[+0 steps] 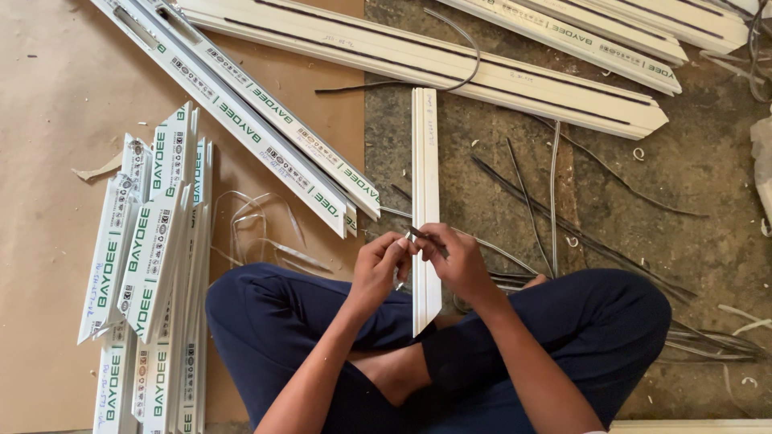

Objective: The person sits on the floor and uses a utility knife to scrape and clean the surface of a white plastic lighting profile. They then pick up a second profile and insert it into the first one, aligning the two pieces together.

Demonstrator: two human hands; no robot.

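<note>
Over the lap: white window profile strip (425, 201) runs lengthwise away from the body; left hand (378, 269) and right hand (460, 264) flank it, both pinching a thin grey gasket strip (426, 239) across it.

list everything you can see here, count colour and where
narrow profile strip: one, white, upright in the middle, lower end over the lap
dark rubber strip: one, grey-black, pinched at the white strip by both hands
short profile pieces: a stack, white with green print, left on brown board
long profiles: several, white, diagonal across the top
loose rubber strips: many, dark, on the grey floor at right
brown board: one, left side
legs: crossed, navy trousers
left hand: on the strip
right hand: on the strip
</note>
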